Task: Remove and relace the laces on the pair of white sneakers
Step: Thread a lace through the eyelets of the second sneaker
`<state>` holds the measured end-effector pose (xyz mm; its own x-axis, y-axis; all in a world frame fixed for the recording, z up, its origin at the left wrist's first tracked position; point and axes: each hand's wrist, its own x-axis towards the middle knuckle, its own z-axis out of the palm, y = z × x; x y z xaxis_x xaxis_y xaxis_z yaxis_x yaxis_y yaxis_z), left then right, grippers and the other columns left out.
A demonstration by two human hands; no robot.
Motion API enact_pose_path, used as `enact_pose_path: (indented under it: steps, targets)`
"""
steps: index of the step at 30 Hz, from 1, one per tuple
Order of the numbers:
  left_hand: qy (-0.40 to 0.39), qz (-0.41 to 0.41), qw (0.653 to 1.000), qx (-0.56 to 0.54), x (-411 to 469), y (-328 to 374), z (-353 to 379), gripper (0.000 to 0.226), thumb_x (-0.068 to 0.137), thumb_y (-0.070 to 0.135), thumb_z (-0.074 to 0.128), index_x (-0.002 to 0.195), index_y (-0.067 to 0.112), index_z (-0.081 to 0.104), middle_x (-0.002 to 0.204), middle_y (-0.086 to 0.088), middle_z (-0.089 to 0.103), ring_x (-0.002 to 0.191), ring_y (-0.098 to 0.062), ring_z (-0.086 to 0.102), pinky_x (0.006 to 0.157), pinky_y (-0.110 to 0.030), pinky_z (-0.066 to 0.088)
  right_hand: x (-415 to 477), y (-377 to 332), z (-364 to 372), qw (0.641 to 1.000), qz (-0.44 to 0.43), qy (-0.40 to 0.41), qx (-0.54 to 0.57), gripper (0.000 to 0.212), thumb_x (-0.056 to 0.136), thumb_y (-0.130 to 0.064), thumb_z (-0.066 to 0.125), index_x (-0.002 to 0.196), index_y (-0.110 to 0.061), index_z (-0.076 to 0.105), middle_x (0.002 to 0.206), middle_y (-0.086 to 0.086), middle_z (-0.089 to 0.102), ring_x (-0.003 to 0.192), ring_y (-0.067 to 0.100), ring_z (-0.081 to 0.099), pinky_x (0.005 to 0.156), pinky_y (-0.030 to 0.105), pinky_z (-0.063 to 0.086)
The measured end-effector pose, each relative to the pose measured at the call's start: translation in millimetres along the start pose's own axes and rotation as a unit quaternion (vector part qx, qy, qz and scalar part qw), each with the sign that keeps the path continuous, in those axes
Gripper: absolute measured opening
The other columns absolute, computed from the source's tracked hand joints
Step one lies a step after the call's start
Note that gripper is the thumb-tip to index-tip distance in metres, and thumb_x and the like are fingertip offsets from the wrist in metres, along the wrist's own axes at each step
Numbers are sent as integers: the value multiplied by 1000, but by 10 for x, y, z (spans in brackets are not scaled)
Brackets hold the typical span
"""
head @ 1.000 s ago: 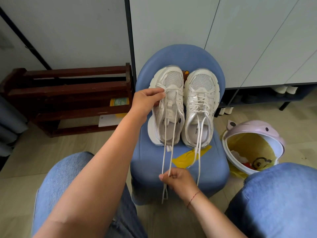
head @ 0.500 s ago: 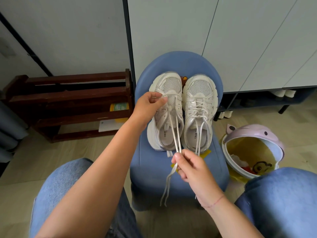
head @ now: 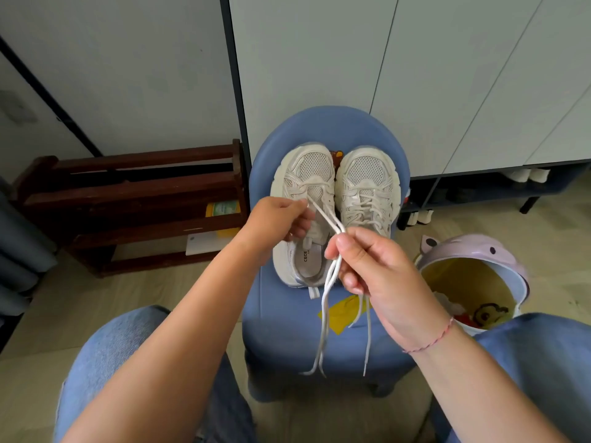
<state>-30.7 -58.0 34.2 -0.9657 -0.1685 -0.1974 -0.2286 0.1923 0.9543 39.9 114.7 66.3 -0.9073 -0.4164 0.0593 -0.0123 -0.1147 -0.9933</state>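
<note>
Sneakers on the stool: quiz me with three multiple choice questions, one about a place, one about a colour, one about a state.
1. Where do the white sneakers stand? A on the wooden rack; B on the blue stool; C on the floor.
2. What colour is the string on the right wrist? A red; B green; C black.
3. What is the right hand doing? A resting flat on the stool; B pinching the lace; C gripping a sneaker.
Answers: B, they sit side by side on its seat; A, a red thread rings the wrist; B, its fingers close on two lace strands.
</note>
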Motion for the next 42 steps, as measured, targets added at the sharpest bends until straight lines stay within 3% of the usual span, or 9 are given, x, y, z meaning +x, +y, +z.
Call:
enact_pose_path:
  steps: [5,10,15,21,26,33,36,39,42]
  targets:
    - [-187,-164,938,-243,-88,23,157,20,104,13,47,112,5,64,85,-8,76,75,-15,74,74,-27,60,-151,150,48,997,62,-5,33,27,88,-32,55,72,-13,63,57,0,48,50,8,39,46,15,33]
    - [-192,-188,907,-325,-65,38,194,23,103,20,46,105,9,66,74,-1,67,63,-10,67,59,-23,58,-269,315,83,996,88,4,28,26,82,-38,53,77,-13,60,64,6,52,58,13,47,57,21,43]
    - [-201,-186,888,-370,-86,42,195,23,102,20,48,102,5,65,85,-7,71,80,-19,70,77,-34,60,-311,331,68,995,95,4,10,26,84,-37,51,84,-13,60,66,7,53,61,16,49,59,23,46]
    - [-189,-185,882,-389,-84,91,156,18,102,13,45,99,5,61,58,1,48,52,-10,50,50,-23,54,-368,341,44,995,98,21,-13,14,95,-14,49,92,-8,61,66,7,55,60,15,50,60,22,47]
    - [-195,-207,867,-409,-95,117,86,26,106,14,33,100,9,57,48,6,32,38,-6,32,41,-16,41,-403,337,-32,994,89,40,-46,25,97,-8,46,109,-18,65,63,1,54,56,8,49,58,18,46]
    - [-66,-146,956,-244,-16,171,-178,27,106,8,31,112,3,57,41,10,30,31,-2,22,31,-13,20,-496,260,-418,985,81,150,-14,25,94,5,42,88,-3,65,60,5,50,52,12,45,48,17,39]
    - [38,-81,963,-253,97,178,-308,28,104,5,33,121,2,55,45,8,35,34,-3,25,34,-15,22,-485,246,-547,979,87,185,17,24,95,3,41,86,-2,63,60,4,50,50,11,45,46,17,40]
    - [133,-38,957,-256,237,118,-408,32,103,1,33,127,4,54,62,2,45,46,-5,37,45,-17,35,-470,249,-600,967,97,225,71,24,96,-1,42,83,-3,63,58,7,49,47,11,44,44,17,40]
    - [150,-54,976,-148,333,4,-407,35,102,5,46,136,7,52,94,-2,62,82,-11,57,78,-25,45,-468,245,-628,955,114,245,125,23,95,-9,46,81,-4,64,55,6,50,46,12,45,43,18,41]
